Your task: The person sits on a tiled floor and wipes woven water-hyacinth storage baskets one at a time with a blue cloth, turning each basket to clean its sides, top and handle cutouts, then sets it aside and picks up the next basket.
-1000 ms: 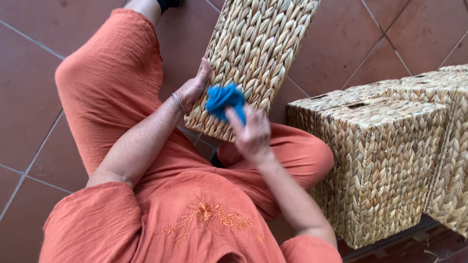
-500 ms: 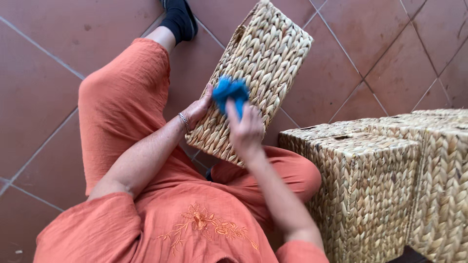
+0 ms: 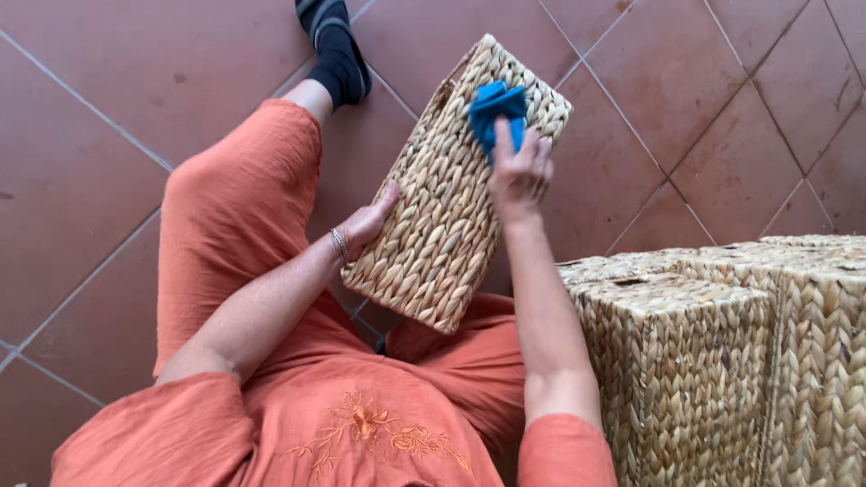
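Woven straw basket (image 3: 451, 194) rests tilted on the person's lap, the left hand (image 3: 368, 223) spread against its side. Near its far top edge, the right hand (image 3: 520, 176) pinches a blue cloth (image 3: 497, 110), seemingly mid-wipe; more baskets (image 3: 722, 352) stand right.

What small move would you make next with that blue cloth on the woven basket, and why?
Probably draw the blue cloth back down the woven basket toward the body: the right hand has it at the far top edge, while the left hand steadies the basket's side.
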